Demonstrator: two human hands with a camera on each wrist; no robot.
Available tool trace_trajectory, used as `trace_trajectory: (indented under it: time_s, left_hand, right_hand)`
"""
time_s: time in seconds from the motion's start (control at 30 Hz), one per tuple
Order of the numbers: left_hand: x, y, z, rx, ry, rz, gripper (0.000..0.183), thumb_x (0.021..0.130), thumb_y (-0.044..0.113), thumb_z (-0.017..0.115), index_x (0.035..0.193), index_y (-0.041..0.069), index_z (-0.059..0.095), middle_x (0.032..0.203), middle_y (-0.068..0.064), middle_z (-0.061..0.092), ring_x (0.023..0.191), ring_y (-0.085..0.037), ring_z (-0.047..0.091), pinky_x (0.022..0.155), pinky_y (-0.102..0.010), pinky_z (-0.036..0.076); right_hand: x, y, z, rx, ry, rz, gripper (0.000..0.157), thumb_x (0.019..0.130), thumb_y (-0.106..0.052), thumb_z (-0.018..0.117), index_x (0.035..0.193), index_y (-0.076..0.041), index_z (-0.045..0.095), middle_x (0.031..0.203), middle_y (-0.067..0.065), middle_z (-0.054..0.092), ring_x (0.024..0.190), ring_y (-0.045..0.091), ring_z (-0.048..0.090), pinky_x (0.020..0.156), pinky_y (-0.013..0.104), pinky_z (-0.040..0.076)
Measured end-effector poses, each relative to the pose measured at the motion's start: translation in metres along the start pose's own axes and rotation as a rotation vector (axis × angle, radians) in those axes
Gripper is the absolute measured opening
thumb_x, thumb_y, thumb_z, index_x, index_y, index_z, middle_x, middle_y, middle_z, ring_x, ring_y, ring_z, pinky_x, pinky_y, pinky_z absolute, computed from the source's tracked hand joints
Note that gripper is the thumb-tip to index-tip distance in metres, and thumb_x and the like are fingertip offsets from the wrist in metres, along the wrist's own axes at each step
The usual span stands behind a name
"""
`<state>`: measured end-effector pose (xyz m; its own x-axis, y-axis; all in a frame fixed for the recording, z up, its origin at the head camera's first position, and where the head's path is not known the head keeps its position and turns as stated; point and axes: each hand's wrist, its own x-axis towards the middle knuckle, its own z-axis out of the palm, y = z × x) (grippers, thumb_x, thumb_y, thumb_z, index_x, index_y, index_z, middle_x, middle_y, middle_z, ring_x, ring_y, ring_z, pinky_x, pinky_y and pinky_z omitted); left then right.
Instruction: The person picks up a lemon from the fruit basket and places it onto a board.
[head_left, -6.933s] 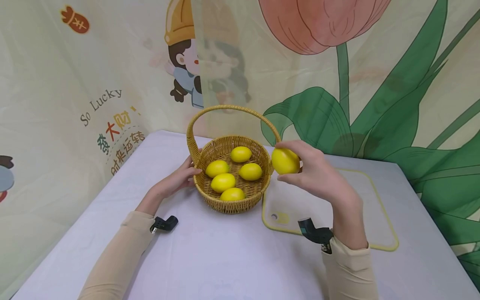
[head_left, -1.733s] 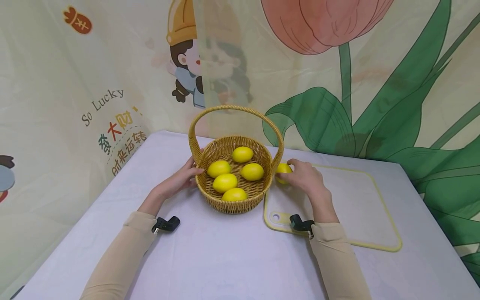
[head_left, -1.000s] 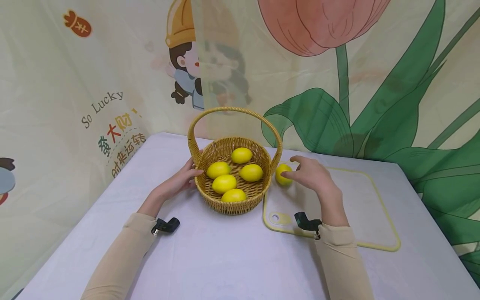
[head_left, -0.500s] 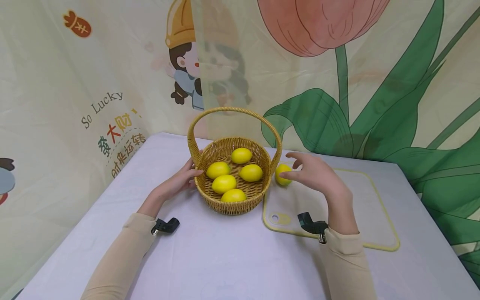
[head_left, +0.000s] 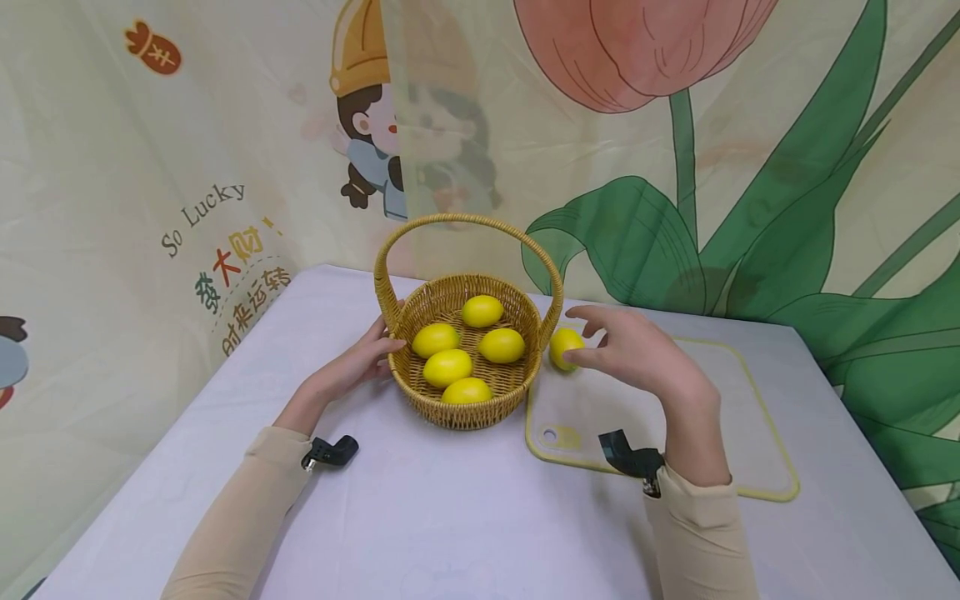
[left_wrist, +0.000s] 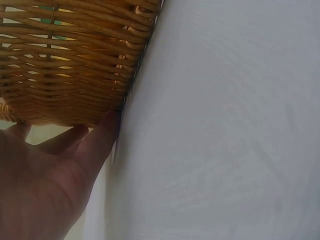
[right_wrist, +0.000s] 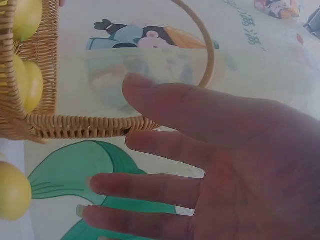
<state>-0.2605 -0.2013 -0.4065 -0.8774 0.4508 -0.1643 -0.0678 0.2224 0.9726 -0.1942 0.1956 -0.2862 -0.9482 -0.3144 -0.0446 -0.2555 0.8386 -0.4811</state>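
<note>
A wicker basket point(head_left: 465, 412) with a tall arched handle stands on the table, and several yellow lemons point(head_left: 447, 367) lie inside it. My left hand point(head_left: 360, 358) rests against the basket's left side, its fingers touching the outer weave in the left wrist view. One more lemon point(head_left: 566, 348) sits on the near-white cutting board point(head_left: 600, 425), just right of the basket. Above and right of that lemon hovers my right hand point(head_left: 637, 350), with fingers spread and nothing held. In the right wrist view, the lone lemon point(right_wrist: 12, 191) appears apart from the fingers.
The yellow-rimmed cutting board lies right of the basket, partly under my right arm. A white cloth covers the table point(head_left: 420, 517). Printed curtains point(head_left: 285, 100) hang close behind and at the left. The basket's arched handle point(head_left: 468, 218) rises high beside my right hand.
Earlier my right hand held a lemon in the air beside the basket. That lemon now sits on the cutting board, released, and the hand has drawn up off it. My left hand stays put.
</note>
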Motion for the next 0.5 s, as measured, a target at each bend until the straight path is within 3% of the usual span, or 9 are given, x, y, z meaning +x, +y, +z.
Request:
trace_trajectory:
  time_s: [0.27, 0.5]
  left_hand:
    - [0.0, -0.001, -0.001, -0.003, -0.001, -0.01, 0.074, 0.102, 0.032, 0.045, 0.157, 0.046, -0.003, 0.169, -0.009, 0.0, 0.151, -0.039, 0.024, 0.119, -0.058, 0.028]
    - [0.001, 0.0, -0.001, -0.005, -0.004, 0.001, 0.075, 0.103, 0.031, 0.045, 0.158, 0.042, -0.005, 0.169, -0.009, -0.002, 0.152, -0.039, 0.022, 0.118, -0.059, 0.028]
  right_hand:
    - [-0.007, -0.011, 0.0, 0.034, -0.001, -0.05, 0.055, 0.089, -0.035, 0.072, 0.14, -0.025, 0.056, 0.119, 0.007, 0.067, 0.1, 0.025, 0.065, 0.078, 0.038, 0.054]
    - [-0.006, -0.021, 0.006, 0.042, -0.024, -0.139, 0.049, 0.09, -0.031, 0.071, 0.137, -0.029, 0.057, 0.124, 0.0, 0.065, 0.109, 0.024, 0.062, 0.088, 0.042, 0.053]
